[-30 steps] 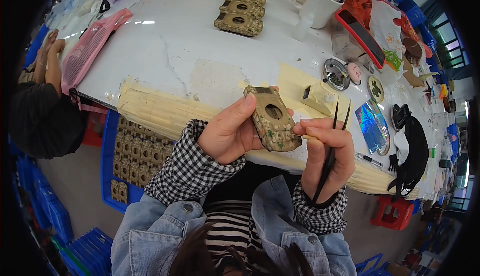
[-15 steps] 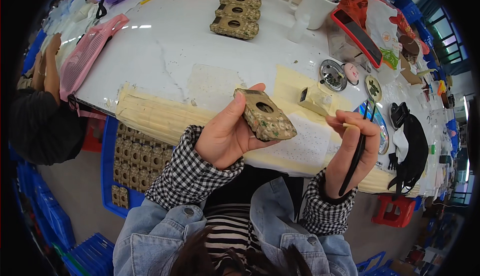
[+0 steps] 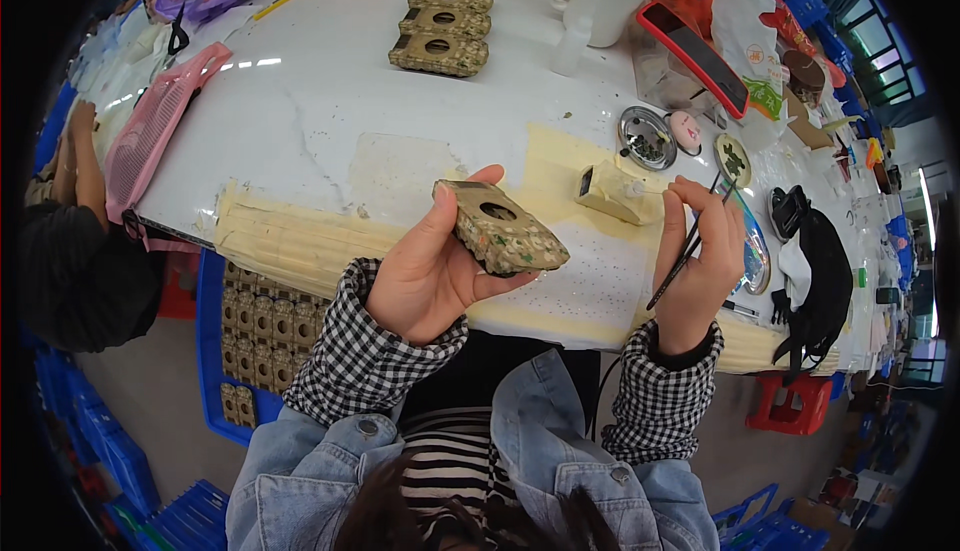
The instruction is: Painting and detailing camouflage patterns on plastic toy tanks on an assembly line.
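My left hand point(image 3: 418, 286) is closed round a camouflage-painted model tank hull point(image 3: 520, 239), tilted with its round hole facing up. My right hand point(image 3: 700, 261) grips black tweezers point(image 3: 672, 279), slanting across the fingers. A thin pale stick, seen only in part, reaches from its fingertips to the white opening of a small yellow-taped container point(image 3: 612, 194). Beneath both hands lies a white sheet with rows of dark specks point(image 3: 590, 276). Just beyond are a round metal dish point(image 3: 647, 138) with small dark bits and a pale round dish point(image 3: 733, 159) with green pieces.
Three similar hulls point(image 3: 440, 53) stand at the back, near a white mug point(image 3: 605, 1) and a red-cased phone point(image 3: 692, 59). A blue tray point(image 3: 210, 351) of several hulls sits below the table edge at left. Another person's arm point(image 3: 88, 166) shows at far left.
My right hand has moved to the taped container, bringing the stick to its opening. The tweezers have swung in the grip. The left hand still holds the hull; the whole view has shifted slightly.
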Demonstrator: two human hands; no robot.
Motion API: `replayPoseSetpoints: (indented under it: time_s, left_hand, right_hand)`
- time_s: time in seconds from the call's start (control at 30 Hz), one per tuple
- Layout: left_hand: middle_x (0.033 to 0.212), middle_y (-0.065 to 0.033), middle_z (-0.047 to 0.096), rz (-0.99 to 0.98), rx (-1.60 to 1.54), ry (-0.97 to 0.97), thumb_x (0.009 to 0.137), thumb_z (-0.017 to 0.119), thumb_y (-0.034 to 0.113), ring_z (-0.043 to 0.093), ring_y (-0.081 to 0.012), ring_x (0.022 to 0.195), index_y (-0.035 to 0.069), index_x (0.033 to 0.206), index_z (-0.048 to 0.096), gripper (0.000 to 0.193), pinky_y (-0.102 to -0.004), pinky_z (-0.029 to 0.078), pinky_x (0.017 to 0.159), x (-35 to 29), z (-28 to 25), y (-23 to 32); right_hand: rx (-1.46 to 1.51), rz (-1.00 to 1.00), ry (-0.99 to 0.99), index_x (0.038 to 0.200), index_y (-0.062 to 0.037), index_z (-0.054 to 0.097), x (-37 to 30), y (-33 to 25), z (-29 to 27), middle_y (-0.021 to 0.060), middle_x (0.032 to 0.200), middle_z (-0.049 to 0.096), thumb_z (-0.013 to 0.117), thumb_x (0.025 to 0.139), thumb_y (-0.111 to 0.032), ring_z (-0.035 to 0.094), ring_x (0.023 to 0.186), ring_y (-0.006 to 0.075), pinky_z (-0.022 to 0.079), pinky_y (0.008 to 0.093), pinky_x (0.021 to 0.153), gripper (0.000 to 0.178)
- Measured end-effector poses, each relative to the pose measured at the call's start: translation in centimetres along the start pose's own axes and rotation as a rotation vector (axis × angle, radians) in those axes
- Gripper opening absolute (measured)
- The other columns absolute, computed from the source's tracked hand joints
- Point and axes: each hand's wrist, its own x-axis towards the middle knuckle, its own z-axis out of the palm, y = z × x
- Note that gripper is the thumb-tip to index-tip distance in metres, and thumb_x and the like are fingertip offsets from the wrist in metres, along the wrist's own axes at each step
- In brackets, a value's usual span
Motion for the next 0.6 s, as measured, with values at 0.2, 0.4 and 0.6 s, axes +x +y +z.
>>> replayPoseSetpoints:
  time_s: [0.2,0.4,0.6]
  left_hand:
    - [0.128,-0.017,0.046,-0.006,0.048,0.005,0.098,0.019,0.044,0.048,-0.0291,0.119,0.009,0.142,0.016,0.057,-0.043,0.046,0.098,0.0,0.1,0.0]
    - [0.127,-0.0132,0.047,-0.021,0.139,0.045,0.098,0.019,0.044,0.049,-0.0272,0.119,0.009,0.142,0.017,0.057,-0.0433,0.045,0.098,-0.1,0.6,0.0]
    - [0.127,-0.0113,0.047,-0.016,0.165,0.064,0.098,0.02,0.045,0.049,-0.0269,0.119,0.009,0.141,0.018,0.056,-0.0448,0.043,0.099,-0.1,0.7,-0.1]
  right_hand:
    - [0.279,0.068,0.126,0.088,0.001,0.059,0.0,-2.1,-0.8,0.0148,0.086,0.064,0.061,0.08,0.004,0.059,0.076,0.0229,0.045,0.0308,0.072,0.008]
    - [0.837,0.179,-0.088,0.094,0.0027,0.056,-0.7,-5.0,-1.1,0.0155,0.089,0.063,0.057,0.083,0.004,0.06,0.082,0.0227,0.046,0.0311,0.078,0.011]
    - [1.035,0.27,-0.188,0.098,0.0037,0.053,-0.8,-6.1,-0.1,0.0156,0.09,0.061,0.053,0.089,0.001,0.059,0.082,0.0148,0.047,0.0241,0.073,0.01]
